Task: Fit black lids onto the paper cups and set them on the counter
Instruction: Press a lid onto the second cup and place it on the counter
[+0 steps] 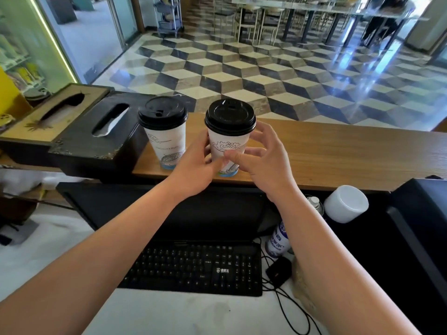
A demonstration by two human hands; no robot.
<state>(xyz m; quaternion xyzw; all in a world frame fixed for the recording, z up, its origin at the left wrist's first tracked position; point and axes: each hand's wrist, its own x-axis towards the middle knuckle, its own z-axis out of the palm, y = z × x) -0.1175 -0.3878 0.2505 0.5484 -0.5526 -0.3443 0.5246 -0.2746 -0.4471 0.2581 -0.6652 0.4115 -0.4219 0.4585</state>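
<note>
Two paper cups stand upright on the wooden counter (338,151), each one closed with a black lid. The left cup (167,146) stands free, near the dark tissue box (96,139), and its lid (162,113) sits level on the rim. The right cup (226,151) is near the counter's front edge, with its lid (230,117) also seated flat.

The left hand (196,168) is curled around the left side of the right cup, its thumb lying across the printed wall low down. The right hand (263,158) is at the other side; its fingers are half spread and bent, the thumb tip touches the cup wall, and the upper fingers are close to the cup below the lid (whether they press it, I cannot tell). The two cups do not touch each other.

Below the counter lies a black keyboard (193,267), and to its right a white spray can (278,240) and a white cylinder (346,204).
</note>
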